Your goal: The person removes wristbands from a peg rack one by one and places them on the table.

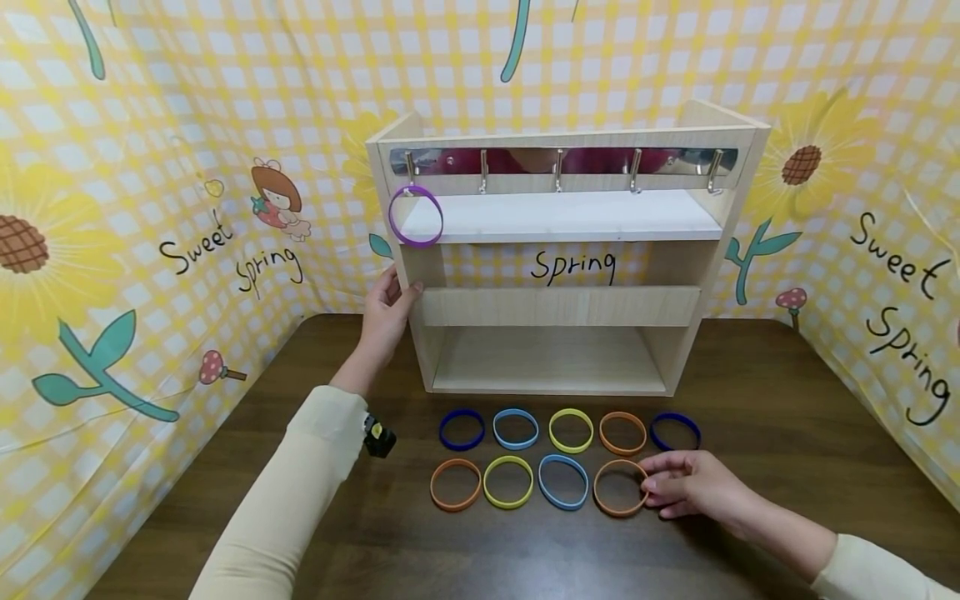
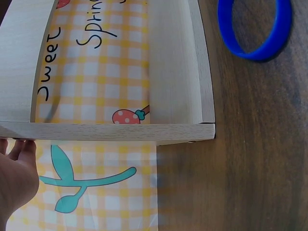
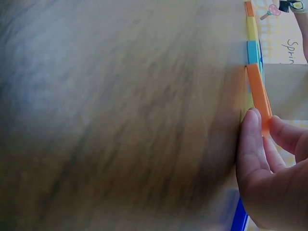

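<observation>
At the left side panel of a small wooden shelf (image 1: 562, 308), my left hand (image 1: 388, 312) holds on, thumb at the front edge and fingers against the outer face. In the left wrist view part of that hand (image 2: 19, 178) shows beside the panel. My right hand (image 1: 697, 483) pinches the right edge of an orange wristband (image 1: 596, 492), at the right end of the near row. The right wrist view shows this band tilted between thumb and fingers. A purple wristband (image 1: 441, 218) hangs from the leftmost hook (image 1: 409, 167) on the shelf's metal strip.
Two rows of wristbands lie before the shelf: dark blue (image 1: 442, 437), light blue (image 1: 537, 435), yellow (image 1: 551, 433) and orange (image 1: 602, 437) among them. Several hooks stand along the metal strip (image 1: 517, 161). Patterned cloth (image 1: 480, 75) surrounds the dark wooden table (image 1: 525, 558).
</observation>
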A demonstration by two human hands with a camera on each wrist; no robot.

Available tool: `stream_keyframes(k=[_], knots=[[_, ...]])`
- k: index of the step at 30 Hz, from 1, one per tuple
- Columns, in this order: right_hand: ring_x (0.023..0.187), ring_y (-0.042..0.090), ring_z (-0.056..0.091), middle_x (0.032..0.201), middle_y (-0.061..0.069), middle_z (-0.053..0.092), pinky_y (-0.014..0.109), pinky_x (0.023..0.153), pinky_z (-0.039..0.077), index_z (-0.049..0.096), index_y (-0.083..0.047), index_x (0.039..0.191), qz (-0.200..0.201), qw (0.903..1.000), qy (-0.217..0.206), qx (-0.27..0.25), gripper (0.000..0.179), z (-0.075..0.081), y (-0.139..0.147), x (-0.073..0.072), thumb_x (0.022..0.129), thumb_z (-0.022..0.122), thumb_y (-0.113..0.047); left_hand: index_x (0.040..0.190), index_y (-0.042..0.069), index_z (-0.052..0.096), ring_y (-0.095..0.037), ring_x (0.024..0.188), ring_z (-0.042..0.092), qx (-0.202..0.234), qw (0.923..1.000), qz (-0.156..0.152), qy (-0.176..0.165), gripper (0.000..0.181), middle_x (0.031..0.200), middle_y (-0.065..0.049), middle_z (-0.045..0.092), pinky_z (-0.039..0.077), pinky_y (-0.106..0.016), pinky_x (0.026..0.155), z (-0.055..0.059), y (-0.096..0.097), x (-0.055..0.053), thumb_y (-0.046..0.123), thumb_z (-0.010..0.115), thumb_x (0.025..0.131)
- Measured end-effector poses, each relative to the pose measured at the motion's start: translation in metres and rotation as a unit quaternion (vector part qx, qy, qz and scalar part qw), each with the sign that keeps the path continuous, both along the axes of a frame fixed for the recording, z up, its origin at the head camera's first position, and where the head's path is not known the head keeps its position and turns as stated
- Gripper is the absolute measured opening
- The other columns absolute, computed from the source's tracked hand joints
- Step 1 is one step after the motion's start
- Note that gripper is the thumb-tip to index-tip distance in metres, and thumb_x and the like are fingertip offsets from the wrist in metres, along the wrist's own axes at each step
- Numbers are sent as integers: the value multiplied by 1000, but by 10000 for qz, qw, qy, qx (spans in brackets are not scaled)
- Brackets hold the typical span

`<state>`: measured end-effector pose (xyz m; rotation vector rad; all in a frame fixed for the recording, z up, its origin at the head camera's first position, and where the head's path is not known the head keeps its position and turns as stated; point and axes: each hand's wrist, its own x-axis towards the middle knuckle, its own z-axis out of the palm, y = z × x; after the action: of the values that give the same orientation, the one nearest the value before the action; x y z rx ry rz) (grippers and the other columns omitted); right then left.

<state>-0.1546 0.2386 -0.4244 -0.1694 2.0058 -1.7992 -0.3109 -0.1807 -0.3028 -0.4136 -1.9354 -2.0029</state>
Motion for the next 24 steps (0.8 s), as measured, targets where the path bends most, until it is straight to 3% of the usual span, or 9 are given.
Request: stream_keyframes(k=[5,14,20,24], knots=[[82,22,68,96,11,70,36,67,57,47,20,124,6,9998,94,161,47,0,-1,0,91,67,-6,143,-7,39,-20,112,56,40,10000,1,-27,52,137,-28,49,48,-26,89,0,0,1,0,55,95],[81,21,67,95,10,68,39,65,57,52,19,121,-132,9977,387,537,44,0,-5,1,89,70,-6,144,-6,39,-25,117,54,-33,10000,40,-74,52,137,-27,50,47,-29,92,0,0,1,1,56,95],[80,21,67,92,8,67,39,65,57,53,18,120,-163,9971,411,615,43,0,-5,1,89,69,-7,143,-7,39,-39,123,48,17,10000,-23,4,51,138,-29,48,47,-30,93,0,-1,0,0,55,95],[81,21,67,91,8,67,39,65,57,53,18,120,-150,9972,394,620,42,0,-5,0,89,69,-7,144,-7,39,-35,120,51,30,10000,-32,35,52,137,-30,48,47,-30,92,0,-1,-1,-1,55,95]])
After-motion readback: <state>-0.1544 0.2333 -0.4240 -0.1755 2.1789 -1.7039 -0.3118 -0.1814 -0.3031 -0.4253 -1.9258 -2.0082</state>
